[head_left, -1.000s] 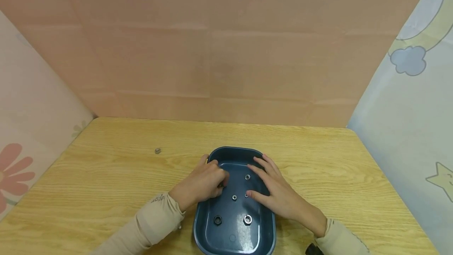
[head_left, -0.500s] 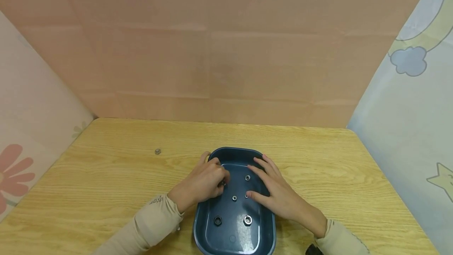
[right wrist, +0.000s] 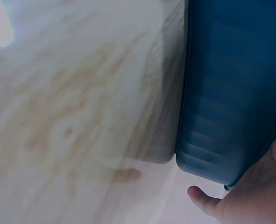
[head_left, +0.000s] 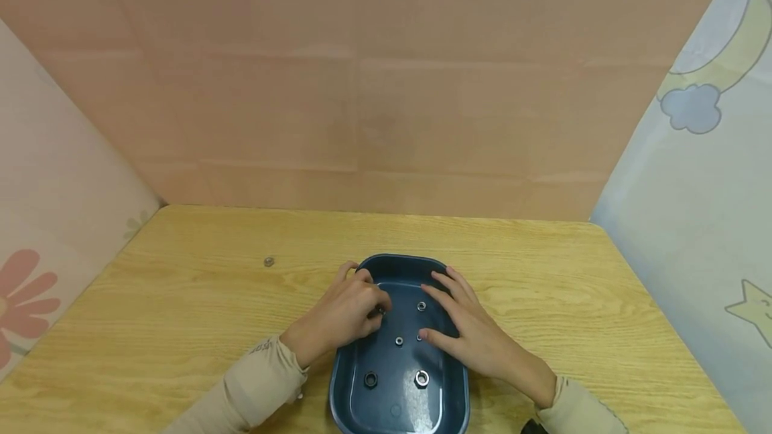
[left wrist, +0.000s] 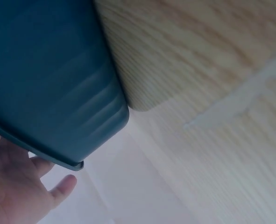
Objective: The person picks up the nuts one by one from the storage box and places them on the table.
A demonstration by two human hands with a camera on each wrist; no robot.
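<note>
A deep blue plastic tray (head_left: 398,414) stands on the table with several metal nuts in it. My left hand (head_left: 346,313) reaches over its left rim, fingers curled, pinching a small dark metal nut (head_left: 378,311) mostly hidden by the fingers. My right hand (head_left: 476,333) lies spread over the right rim, its thumb tip beside a tiny nut (head_left: 419,337). Toward the tray's far end lies a medium nut (head_left: 421,306), and mid-tray a small nut (head_left: 399,341). Nearer are a large dark nut (head_left: 370,379) and a large shiny nut (head_left: 421,378).
One loose nut (head_left: 269,262) lies on the wooden table (head_left: 199,286), left of the tray and farther back. A brown paper-like backing (head_left: 362,119) rises behind the table, with patterned panels at both sides. A black object (head_left: 533,426) shows by the right sleeve.
My left hand shifts very slightly, still pinching the nut inside the tray. The right hand stays on the rim, and the head view tilts up a little.
</note>
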